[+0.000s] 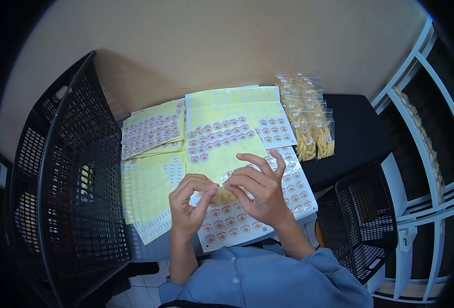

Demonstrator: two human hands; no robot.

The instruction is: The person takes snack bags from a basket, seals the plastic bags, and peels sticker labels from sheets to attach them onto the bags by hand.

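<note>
Between the tall black basket and the dark tabletop, above sticker sheets, the left hand and right hand pinch a clear packet, fingertips nearly meeting, right outer fingers raised.

Pinched on two sides near the upper edge: a small, see-through plastic bag with pale yellow contents, too blurred to make out singly. Hangs over a glossy white sheet with rows of round orange-and-pink stickers, partly hiding a few of them from view.
</note>
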